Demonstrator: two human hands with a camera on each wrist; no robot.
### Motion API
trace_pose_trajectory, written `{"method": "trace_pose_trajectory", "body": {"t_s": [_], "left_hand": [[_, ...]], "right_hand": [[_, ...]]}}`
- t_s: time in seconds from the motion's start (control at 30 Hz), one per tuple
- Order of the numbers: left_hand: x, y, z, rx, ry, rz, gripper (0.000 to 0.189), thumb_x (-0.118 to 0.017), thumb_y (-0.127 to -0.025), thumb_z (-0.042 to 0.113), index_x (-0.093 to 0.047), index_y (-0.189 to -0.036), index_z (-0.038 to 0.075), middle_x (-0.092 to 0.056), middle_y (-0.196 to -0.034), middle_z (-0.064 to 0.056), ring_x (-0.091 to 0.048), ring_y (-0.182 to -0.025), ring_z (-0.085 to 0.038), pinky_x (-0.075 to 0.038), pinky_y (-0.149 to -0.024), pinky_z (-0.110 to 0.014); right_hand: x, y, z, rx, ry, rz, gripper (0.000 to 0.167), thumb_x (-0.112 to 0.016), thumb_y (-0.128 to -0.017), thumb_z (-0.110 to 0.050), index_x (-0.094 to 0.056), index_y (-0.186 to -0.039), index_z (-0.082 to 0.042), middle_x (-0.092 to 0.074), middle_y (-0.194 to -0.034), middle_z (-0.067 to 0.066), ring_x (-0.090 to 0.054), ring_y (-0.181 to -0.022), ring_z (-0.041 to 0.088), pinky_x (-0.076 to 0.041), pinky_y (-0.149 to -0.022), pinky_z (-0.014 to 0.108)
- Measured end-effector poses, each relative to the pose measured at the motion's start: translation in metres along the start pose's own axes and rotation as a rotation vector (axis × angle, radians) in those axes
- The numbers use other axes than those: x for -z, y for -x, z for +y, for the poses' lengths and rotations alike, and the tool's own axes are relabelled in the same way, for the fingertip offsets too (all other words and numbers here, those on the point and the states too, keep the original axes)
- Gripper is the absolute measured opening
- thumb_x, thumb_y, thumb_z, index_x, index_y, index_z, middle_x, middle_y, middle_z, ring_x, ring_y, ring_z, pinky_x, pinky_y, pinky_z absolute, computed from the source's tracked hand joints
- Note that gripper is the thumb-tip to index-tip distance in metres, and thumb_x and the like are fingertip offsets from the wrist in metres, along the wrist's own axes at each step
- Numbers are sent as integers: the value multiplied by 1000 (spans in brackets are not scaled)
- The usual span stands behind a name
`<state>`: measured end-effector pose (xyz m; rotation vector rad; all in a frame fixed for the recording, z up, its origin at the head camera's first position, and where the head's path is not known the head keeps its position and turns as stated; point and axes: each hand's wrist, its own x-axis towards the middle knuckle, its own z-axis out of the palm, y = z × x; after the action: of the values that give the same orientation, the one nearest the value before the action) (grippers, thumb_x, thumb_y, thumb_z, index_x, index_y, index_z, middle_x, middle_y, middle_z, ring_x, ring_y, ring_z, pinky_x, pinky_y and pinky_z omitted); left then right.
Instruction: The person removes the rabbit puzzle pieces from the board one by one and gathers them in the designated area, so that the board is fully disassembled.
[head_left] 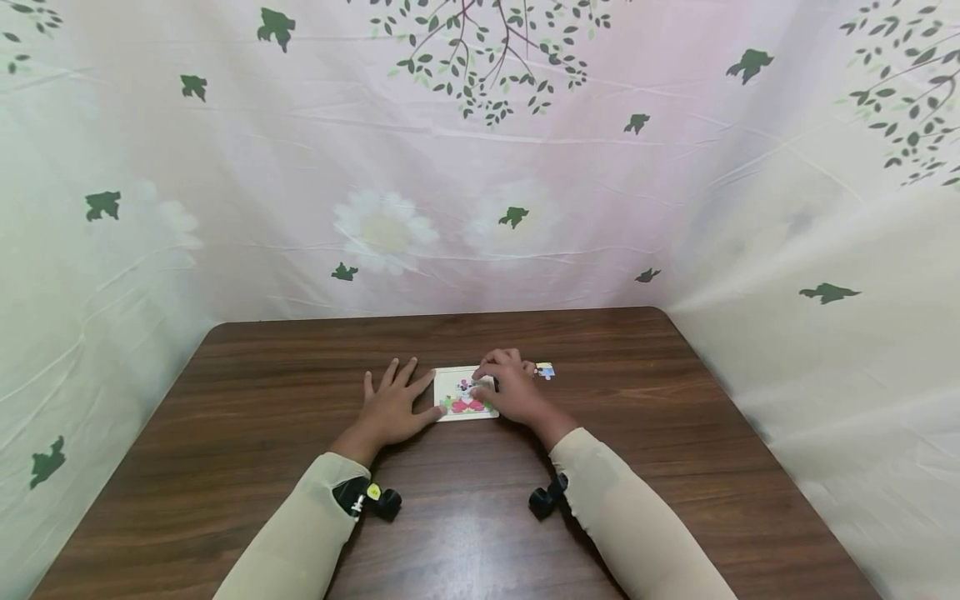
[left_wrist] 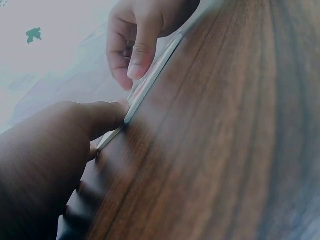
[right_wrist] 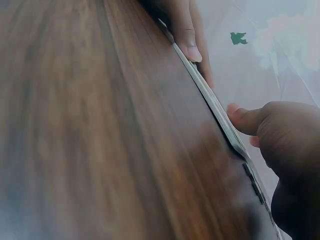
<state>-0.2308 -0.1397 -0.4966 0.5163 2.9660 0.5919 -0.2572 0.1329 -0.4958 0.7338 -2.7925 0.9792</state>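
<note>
A small white-framed jigsaw puzzle board [head_left: 442, 385] with a colourful cartoon picture lies flat on the table. My left hand [head_left: 393, 413] is at its left side, fingers spread, with the thumb touching the lower left corner and the index fingertip at the upper left one. Over the right part of the board is my right hand [head_left: 513, 392], its fingers bent and its thumb apart from the index finger above the picture. No piece shows between them. In the right wrist view the right thumb [right_wrist: 242, 117] is beside the board's edge [right_wrist: 212, 102].
Just beyond the right hand lies a loose blue and yellow puzzle piece [head_left: 545, 370], partly covered by the fingers. The brown wooden table [head_left: 660, 467] has a printed cloth [head_left: 435, 150] hanging behind it and at both sides.
</note>
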Motion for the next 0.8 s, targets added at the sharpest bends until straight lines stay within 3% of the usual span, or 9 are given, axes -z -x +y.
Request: {"method": "trace_pose_trajectory", "body": {"t_s": [0.37, 0.53, 0.8], "left_hand": [[0, -2, 0, 10, -6, -3, 83, -57, -101, 74, -42, -170, 30, -23, -184, -14, -8, -172, -47, 2, -127, -85], [0, -1, 0, 6, -6, -4, 82, -57, -102, 73, -41, -171, 30, -22, -184, -14, -8, -172, -47, 2, -127, -84], [0, 0, 1, 4, -10, 4, 81, -57, -102, 71, -43, -170, 28, -25, -183, -15, -11, -171, -49, 0, -126, -86]], "right_hand": [[-1, 0, -4, 18, 10, -35, 14, -81, -101, -29, -84, -112, -21, -61, -130, 6, -42, -130, 34, -22, -100, 58], [-1, -1, -9, -16, 30, -39, 10, -80, -101, -27, -83, -109, -22, -60, -127, 5, -43, -129, 33, -24, -101, 59], [-5, -5, -21, -99, 111, -70, 10, -81, -100, -24, -77, -108, -18, -65, -113, 2, -49, -112, 26, -31, -97, 59]]}}
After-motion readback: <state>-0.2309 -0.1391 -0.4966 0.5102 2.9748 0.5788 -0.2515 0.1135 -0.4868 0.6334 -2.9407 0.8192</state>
